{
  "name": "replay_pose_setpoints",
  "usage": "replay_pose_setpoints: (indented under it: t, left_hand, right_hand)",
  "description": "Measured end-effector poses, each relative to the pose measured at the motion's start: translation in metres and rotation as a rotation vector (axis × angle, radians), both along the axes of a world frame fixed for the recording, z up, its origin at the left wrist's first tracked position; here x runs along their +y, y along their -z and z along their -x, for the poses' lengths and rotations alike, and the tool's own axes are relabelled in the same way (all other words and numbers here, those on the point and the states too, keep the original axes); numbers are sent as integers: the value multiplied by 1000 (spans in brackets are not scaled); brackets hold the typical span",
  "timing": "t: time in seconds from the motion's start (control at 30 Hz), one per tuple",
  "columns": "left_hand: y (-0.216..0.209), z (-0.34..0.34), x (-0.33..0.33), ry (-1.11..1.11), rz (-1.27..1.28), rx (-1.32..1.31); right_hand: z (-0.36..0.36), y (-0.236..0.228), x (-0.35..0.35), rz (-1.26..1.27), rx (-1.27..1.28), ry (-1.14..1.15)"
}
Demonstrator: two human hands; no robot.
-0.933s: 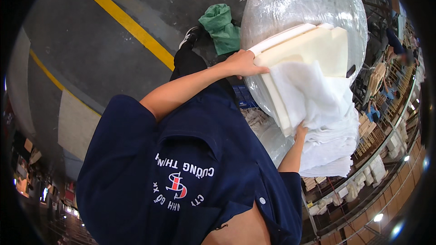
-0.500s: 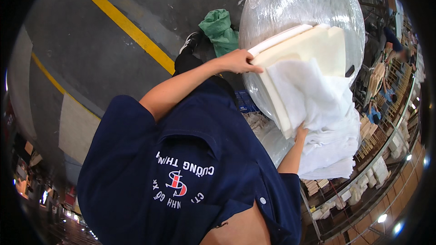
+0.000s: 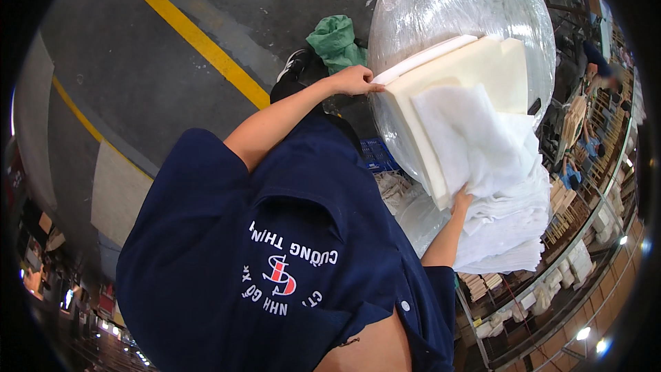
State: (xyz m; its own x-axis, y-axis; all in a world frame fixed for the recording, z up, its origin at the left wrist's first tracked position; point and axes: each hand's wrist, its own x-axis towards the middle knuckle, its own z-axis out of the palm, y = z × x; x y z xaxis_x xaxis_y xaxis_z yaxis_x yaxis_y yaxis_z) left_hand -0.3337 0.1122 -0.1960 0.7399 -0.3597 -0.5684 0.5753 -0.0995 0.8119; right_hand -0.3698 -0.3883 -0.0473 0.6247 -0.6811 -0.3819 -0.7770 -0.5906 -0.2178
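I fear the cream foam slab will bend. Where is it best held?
Grip the foam slab by two opposite thick edges, one hand each side, where left hand and right hand sit: it is wide, with loose batting draped over.

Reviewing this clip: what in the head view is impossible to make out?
- Right hand: its fingers are hidden under the white wadding, so the grip is unclear.
- Foam block: the wadding covers its lower part.
- Plastic-wrapped bale: glare on the film hides the contents, and the foam block hides its lower side.
- Black shoe: partly behind the forearm of the left hand.
- Wooden frames at the right rim: too small and bent to identify.
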Motion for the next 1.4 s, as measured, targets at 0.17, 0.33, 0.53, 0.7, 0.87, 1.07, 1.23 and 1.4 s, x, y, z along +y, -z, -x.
replay_pose_setpoints:
  t: [0.17,0.33,0.53,0.7,0.87,1.07,1.23,1.4]
  left_hand:
    - [16,-2,-10,-115,94,-120]
    - [-2,-12,12,173,-12,-118]
    - [-61,-43,18,-91,-261,-402]
    - [-125,-76,-63,171,-594,-721]
    - [-139,-66,-99,151,-690,-1129]
    - [-148,-98,-106,-43,-427,-817]
    - [-235,-165,-128,-248,311,-478]
    - [-285,-305,-134,-125,383,-249]
  right_hand:
    - [-12,10,-3,7,-94,-173]
    - [-8,7,-17,66,-108,-242]
    - [9,17,-18,79,-254,-239]
    - [13,30,-28,164,-474,-158]
    - [31,4,-58,-17,-522,-9]
    - [-8,-53,-64,-531,-923,20]
    - [-71,-119,-93,-867,-1118,168]
    - [-214,-148,-116,-651,-644,128]
